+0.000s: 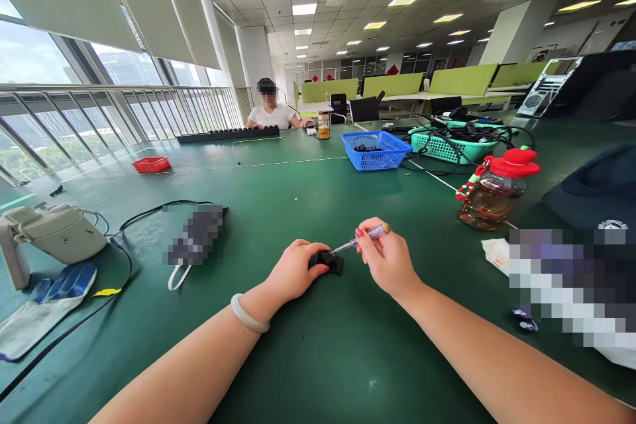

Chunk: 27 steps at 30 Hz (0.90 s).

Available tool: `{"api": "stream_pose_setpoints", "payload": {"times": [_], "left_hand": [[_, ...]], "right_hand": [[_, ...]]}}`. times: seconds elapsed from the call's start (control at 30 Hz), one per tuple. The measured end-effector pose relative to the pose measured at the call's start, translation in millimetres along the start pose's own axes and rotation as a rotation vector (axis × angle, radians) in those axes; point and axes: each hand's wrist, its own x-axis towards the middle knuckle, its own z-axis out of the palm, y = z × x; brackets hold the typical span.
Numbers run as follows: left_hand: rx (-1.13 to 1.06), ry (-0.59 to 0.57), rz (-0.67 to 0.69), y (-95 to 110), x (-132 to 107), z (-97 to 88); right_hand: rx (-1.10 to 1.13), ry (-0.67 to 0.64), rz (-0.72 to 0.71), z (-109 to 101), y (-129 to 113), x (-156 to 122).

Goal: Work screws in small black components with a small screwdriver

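Pinching a small black plastic part [328,261] against the green table mat [308,358], the left hand [293,270] curls closed around its near side, a pale jade bangle [248,315] on that wrist. The right hand [386,258] grips a slim purple-handled screwdriver [365,234], its metal tip touching the top of the black part, which sits at the table's middle just ahead of both forearms. To the right stands a glass jar with a red lid [497,189]; farther back rests a blue plastic basket [376,150]. A blue-and-white work glove [50,298] lies at the left, and a seated person [271,109] works at the far end.
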Motion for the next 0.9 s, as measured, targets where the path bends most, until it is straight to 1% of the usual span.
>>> {"api": "stream_pose_setpoints", "payload": {"times": [0.1, 0.2, 0.27, 0.37, 0.43, 0.53, 0.67, 0.73, 0.9], "left_hand": [[0.006, -0.002, 0.010, 0, 0, 0.3], [0.014, 0.004, 0.005, 0, 1, 0.6], [0.011, 0.007, 0.003, 1, 1, 0.6], [0.002, 0.002, -0.007, 4, 1, 0.4], [0.001, 0.001, -0.017, 5, 0, 0.4], [0.010, 0.005, 0.003, 4, 0, 1.0], [-0.003, 0.008, 0.032, 1, 0, 2.3], [-0.011, 0.007, 0.029, 0, 1, 2.7], [-0.009, -0.001, 0.016, 1, 0, 2.1]], "right_hand": [[-0.124, -0.093, -0.084, 0, -4, -1], [-0.125, -0.158, -0.062, 0, -2, 0], [-0.044, -0.150, 0.010, 1, 3, 2], [0.108, -0.095, 0.123, 3, 9, 3], [0.164, -0.054, 0.143, 3, 8, 3], [0.136, -0.022, 0.071, 0, 3, 2], [0.050, -0.088, -0.050, -5, -3, 1], [0.029, -0.113, -0.081, -6, -3, 2], [-0.046, -0.076, -0.124, -6, -2, 2]]}}
